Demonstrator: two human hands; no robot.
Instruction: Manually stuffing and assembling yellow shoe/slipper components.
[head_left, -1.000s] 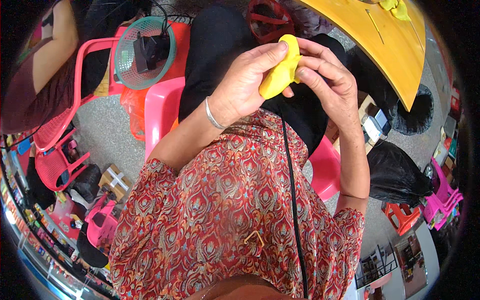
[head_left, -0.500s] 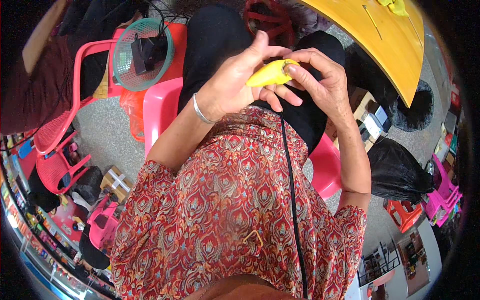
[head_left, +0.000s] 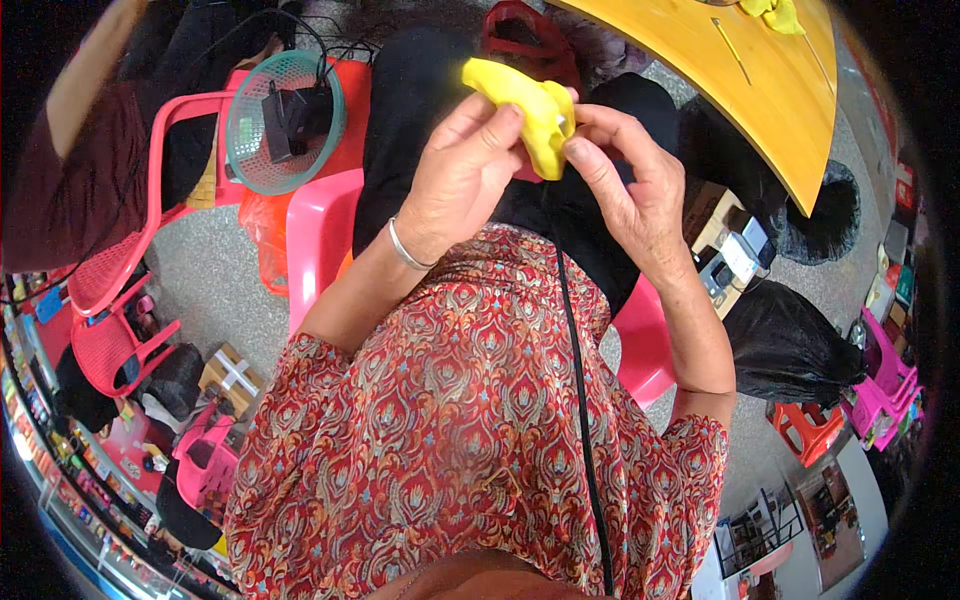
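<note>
Over my lap, a soft-looking bright yellow piece (head_left: 520, 105) with a few lobes is held up between my hands; its exact kind cannot be made out. My left hand (head_left: 465, 175), wearing a silver bangle (head_left: 403, 246), grips its lower left side with the thumb pressed on it. At its right edge, beside a small pale spot, the thumb and index finger of my right hand (head_left: 628, 175) pinch the piece. The left fingers behind it are partly hidden.
A yellow table (head_left: 790, 110) at the upper right carries a thin yellow stick (head_left: 731, 50) and more yellow pieces (head_left: 775, 12). On the left stand a green mesh basket (head_left: 250, 135) and a pink chair (head_left: 155, 170). A black bag (head_left: 795, 345) sits at the right. Another person's arm (head_left: 95, 75) shows upper left.
The yellow piece lay across my open left palm, narrow end leftward. Now it is turned and raised, showing more lobes, and my left fingers have closed on it.
</note>
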